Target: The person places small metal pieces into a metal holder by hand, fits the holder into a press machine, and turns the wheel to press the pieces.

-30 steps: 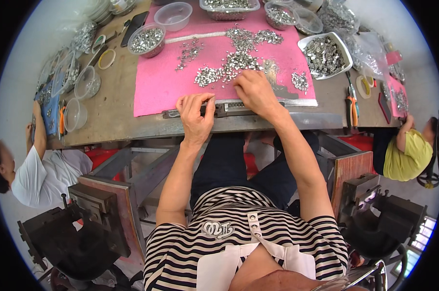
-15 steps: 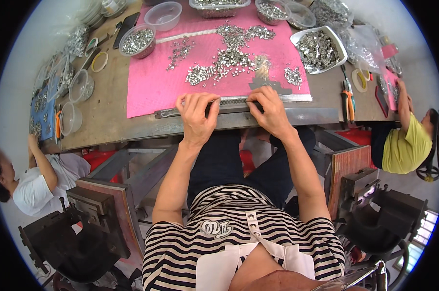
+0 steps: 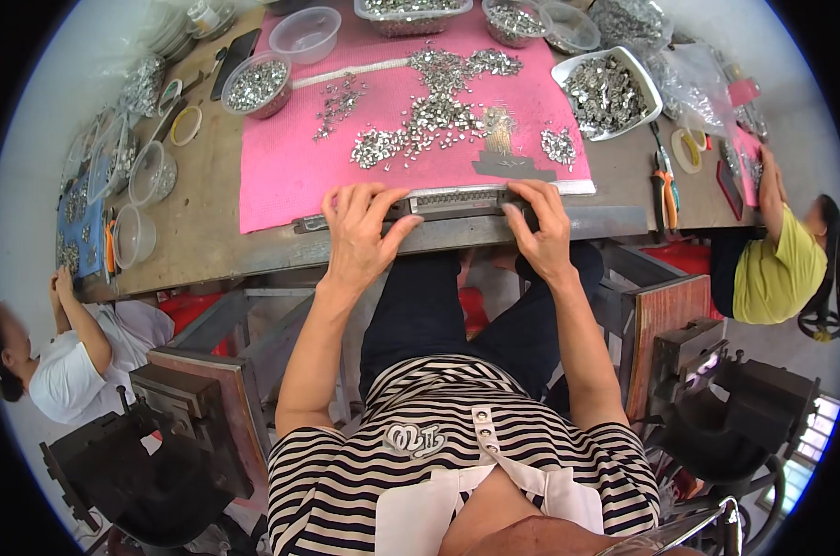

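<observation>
A long narrow metal bar fixture (image 3: 457,201) lies along the front edge of the table, with a row of small metal pieces along its middle. My left hand (image 3: 360,222) is closed around its left end, thumb on the near side and fingers over the far side. At the other end, my right hand (image 3: 542,227) grips it the same way. Just beyond the bar, a flat grey metal plate (image 3: 513,167) and a bundle of thin pins (image 3: 500,130) rest on the pink mat (image 3: 290,176). Small silvery metal parts (image 3: 439,111) are heaped loosely behind them.
A white tray (image 3: 656,97) of metal parts stands at the right, beside orange-handled pliers (image 3: 663,190). Clear tubs (image 3: 258,83) sit at left and back. A steel strip (image 3: 596,221) borders the table's front. Two other people (image 3: 772,259) work at either side.
My hands have moved apart, from near the middle of the metal bar fixture out to its ends. More of its row of small pieces shows between them.
</observation>
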Motion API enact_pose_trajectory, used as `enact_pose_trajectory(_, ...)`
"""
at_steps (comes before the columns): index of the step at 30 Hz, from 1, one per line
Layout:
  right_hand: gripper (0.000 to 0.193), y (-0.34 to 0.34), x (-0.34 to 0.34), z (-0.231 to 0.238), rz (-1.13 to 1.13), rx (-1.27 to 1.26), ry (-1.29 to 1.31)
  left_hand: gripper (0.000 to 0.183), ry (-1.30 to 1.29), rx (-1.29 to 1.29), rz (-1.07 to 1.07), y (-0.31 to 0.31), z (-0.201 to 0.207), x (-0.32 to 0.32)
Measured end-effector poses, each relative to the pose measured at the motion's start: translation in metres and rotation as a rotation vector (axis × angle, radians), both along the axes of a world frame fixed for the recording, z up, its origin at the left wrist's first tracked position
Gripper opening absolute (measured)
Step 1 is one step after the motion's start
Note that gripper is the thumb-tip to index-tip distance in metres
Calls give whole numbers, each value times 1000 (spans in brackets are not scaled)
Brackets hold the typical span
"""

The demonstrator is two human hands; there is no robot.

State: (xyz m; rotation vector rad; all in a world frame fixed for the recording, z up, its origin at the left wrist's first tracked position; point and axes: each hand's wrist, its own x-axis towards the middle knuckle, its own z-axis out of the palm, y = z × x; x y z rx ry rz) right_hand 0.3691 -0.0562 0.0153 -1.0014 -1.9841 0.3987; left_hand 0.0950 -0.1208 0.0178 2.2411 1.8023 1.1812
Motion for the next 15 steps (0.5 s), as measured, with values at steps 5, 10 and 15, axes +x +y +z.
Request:
enact_pose_trajectory(5, 38, -14, -2, -9, -24, 121, -78, 34, -22, -53, 2, -6, -5, 1)
enact_pose_trajectory(10, 40, -22, -1, -23, -92, 228, -83, 33, -51, 16, -24, -10, -13, 5)
enact_pose_trajectory(15, 39, -23, -2, -26, -107, 264, -76, 35, -41, 74, -13, -11, -19, 6)
